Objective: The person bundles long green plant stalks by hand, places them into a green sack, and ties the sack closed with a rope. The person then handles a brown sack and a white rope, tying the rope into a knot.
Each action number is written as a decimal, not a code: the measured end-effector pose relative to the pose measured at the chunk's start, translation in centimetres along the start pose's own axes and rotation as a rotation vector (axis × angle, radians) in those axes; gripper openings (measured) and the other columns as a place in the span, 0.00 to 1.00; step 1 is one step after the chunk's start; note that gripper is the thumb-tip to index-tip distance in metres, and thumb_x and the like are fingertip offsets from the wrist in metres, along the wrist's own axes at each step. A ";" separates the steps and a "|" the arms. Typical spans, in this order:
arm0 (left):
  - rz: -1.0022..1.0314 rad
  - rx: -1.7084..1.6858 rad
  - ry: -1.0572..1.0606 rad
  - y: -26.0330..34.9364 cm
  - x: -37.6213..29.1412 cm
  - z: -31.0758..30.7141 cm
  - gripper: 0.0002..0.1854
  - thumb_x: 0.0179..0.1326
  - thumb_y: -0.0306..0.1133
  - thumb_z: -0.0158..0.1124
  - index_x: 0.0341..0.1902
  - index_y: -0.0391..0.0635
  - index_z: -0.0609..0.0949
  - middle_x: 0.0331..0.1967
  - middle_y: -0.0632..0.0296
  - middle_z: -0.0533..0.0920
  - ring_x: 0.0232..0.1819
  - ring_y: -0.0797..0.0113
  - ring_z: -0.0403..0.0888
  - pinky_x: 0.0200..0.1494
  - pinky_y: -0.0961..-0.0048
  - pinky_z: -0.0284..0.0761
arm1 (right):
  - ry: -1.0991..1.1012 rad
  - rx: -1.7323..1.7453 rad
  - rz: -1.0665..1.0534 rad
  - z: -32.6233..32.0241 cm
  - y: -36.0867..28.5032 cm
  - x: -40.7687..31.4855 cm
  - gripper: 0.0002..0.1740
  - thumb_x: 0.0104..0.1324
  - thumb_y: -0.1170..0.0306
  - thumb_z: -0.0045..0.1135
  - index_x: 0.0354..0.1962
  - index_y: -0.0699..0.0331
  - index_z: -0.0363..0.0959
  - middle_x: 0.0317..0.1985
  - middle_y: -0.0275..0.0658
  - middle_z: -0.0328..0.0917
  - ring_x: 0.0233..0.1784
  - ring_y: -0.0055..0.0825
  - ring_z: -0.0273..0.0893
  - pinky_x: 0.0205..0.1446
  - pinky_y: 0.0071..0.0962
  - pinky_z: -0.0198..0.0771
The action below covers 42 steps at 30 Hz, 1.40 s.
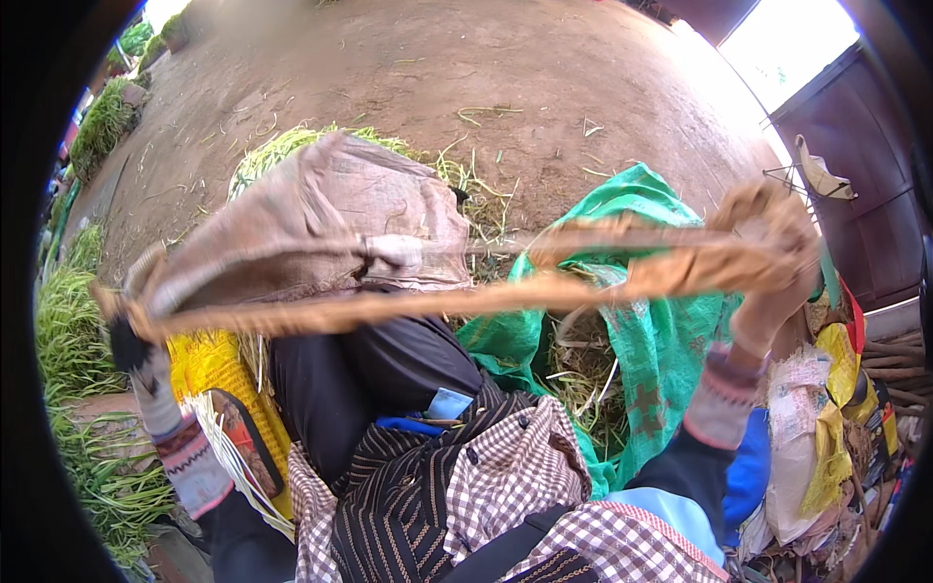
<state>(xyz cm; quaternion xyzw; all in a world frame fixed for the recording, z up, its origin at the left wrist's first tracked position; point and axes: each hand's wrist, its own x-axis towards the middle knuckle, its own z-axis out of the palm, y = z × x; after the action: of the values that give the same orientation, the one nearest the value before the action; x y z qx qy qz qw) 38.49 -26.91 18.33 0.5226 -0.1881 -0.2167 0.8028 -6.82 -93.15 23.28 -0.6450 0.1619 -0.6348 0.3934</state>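
Note:
My left hand (135, 313), blurred and partly covered by dark and pale fabric, is closed on one end of a long tan cloth strip (437, 304). The strip stretches across in front of me to my right hand (776, 291), which grips its bunched other end. A pinkish-brown sack (393, 189) lies beyond my knees, with its near edge close to the strip. To the right of my legs, an open green woven sack (656, 364) holds dry grass and stalks (594, 393). Both hands are motion-blurred, so their single fingers do not show.
Bundles of green grass (73, 328) line the left side. A yellow printed sack (219, 386) and white strips (233, 459) lie by my left leg. At the right are a white sack (791, 444), sticks (900, 364) and a dark metal gate (860, 175). Bare soil (437, 65) stretches ahead.

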 end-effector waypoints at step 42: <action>-0.027 0.926 -0.741 -12.7 5.0 29.8 0.24 0.68 0.34 0.68 0.65 0.41 0.78 0.54 0.55 0.85 0.56 0.65 0.82 0.57 0.66 0.79 | -0.777 0.369 0.528 20.8 -0.4 -21.4 0.17 0.72 0.66 0.65 0.55 0.61 0.76 0.48 0.39 0.82 0.49 0.29 0.82 0.54 0.29 0.76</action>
<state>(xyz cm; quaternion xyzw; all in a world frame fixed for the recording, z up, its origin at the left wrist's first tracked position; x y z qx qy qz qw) 25.01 -56.81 18.39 0.7103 -0.5242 -0.2904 0.3693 9.69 -71.42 11.19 -0.6905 0.0463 -0.2444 0.6792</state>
